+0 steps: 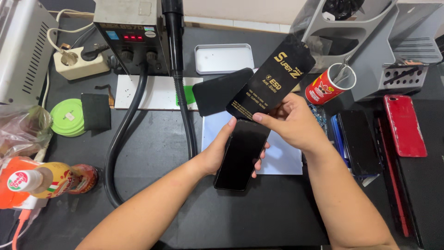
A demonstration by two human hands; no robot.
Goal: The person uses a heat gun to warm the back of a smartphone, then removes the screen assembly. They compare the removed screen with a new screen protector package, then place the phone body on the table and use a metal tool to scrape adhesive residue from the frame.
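Left hand (221, 150): curled around the black phone (242, 155), thumb on its far left edge, fingertips showing along its right edge.
Right hand (290, 124): closed on the near end of the black packet (273, 81), thumb on top, fingers beneath.
Phone: held just above the white sheet (282, 155) in the middle of the dark mat (259, 217), dark screen up, tilted with its far end to the right.
Packet: a flat black sleeve with gold print, slanting up and away to the far right, its near end overlapping the phone's far end.
How the phone handles: likely stiff, fairly light, glossy and slippery, with breakable glass; the long side edges look the safest hold, keeping fingers off the screen.
How the packet handles: looks thin, light and a little bendy; best pinched by an edge or corner.
Far left: a grey box with a red display (132, 37) and a thick black hose (182, 102).
Right: a red cup (329, 85), a red phone (404, 125) and a dark phone (358, 141).
Near left: a bottle (46, 180).
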